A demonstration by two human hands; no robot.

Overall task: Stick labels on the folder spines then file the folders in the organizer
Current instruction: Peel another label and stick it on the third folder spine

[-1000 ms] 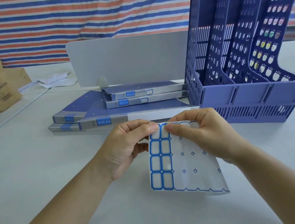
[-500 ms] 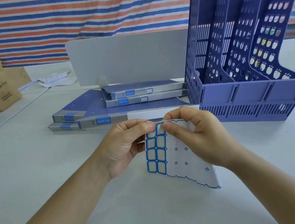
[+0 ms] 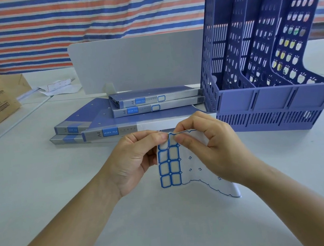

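The label sheet (image 3: pixel 172 165) hangs above the white table (image 3: pixel 36 192), pinched at its top edge by both hands. The left hand (image 3: pixel 135 160) grips the top left corner between thumb and forefinger; the right hand (image 3: pixel 208 148) nips the edge just beside it, possibly lifting a label, though the fingertips hide it. Behind lie five folders (image 3: pixel 118 130), two with blue-framed labels on their spines. The blue organizer (image 3: pixel 273 101) stands to their right, touching the stack.
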